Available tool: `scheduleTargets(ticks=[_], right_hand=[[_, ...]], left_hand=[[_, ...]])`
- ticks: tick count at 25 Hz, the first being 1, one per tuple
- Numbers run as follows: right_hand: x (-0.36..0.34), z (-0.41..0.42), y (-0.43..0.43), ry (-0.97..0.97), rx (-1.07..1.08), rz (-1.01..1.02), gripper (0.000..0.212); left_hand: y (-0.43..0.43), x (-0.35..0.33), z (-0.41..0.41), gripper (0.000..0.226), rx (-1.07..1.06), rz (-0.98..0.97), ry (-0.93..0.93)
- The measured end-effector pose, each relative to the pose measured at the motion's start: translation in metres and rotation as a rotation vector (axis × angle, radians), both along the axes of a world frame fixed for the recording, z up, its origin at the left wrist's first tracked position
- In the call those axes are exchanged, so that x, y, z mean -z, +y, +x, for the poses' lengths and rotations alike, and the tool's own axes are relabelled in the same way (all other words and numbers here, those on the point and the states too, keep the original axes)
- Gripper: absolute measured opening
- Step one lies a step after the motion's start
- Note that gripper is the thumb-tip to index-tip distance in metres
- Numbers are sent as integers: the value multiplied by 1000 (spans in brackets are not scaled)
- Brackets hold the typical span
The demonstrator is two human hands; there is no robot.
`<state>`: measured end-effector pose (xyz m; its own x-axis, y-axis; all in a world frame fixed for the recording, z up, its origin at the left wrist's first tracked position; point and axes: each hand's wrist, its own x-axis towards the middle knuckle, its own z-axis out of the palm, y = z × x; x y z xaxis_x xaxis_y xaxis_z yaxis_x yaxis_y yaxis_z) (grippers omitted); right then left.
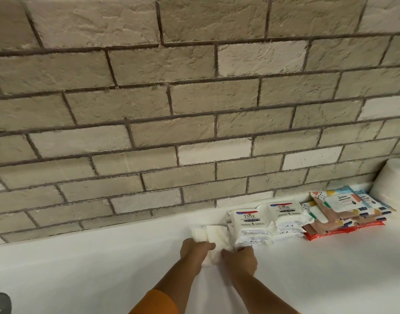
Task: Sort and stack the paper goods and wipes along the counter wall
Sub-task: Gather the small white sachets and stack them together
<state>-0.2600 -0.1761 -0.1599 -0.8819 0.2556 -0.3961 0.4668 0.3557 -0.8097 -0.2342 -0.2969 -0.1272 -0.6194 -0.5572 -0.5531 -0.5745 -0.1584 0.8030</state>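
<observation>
Hands hold a small stack of folded white paper napkins [211,234] on the white counter [307,268]. The left hand [195,248] curls round its left edge and the right hand [238,259] pinches its near right corner. The stack runs away from the fingers toward the beige brick wall [149,109], just left of two white plastic wipes packs [248,225] labelled "Dove". Colourful patterned wipes packs [344,207] lie further right, their print unreadable.

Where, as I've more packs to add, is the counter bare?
Bare counter: left of the left hand along the wall, and right of the right hand before the Dove packs. Crowded: held tissue pack, colourful packs, paper roll.
</observation>
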Motion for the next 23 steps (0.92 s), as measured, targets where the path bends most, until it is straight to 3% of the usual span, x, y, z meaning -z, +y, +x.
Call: scheduleTargets(ticks=[6,9,11,15,18,21,23], right_hand=[[-6,20,-1,71,-190,104,37],[-6,36,-14,181,-273,190,50],[-9,44,-27,212,-324,37,61],[-17,50,-55,64,-393,-394,50],[-23,58,-77,-11,-358,-631,49],[-22,71,-104,-65,-357,-641,49],[-20,77,-123,-73,-359,-500,49]], left_hand=[[-20,9,11,63,4,92,52],[-45,4,31,48,52,194,97],[-64,-1,48,47,66,266,131],[-94,-4,75,49,83,349,214],[-117,3,91,68,86,305,280],[-148,12,109,90,40,193,282],[-172,17,123,91,-27,91,220]])
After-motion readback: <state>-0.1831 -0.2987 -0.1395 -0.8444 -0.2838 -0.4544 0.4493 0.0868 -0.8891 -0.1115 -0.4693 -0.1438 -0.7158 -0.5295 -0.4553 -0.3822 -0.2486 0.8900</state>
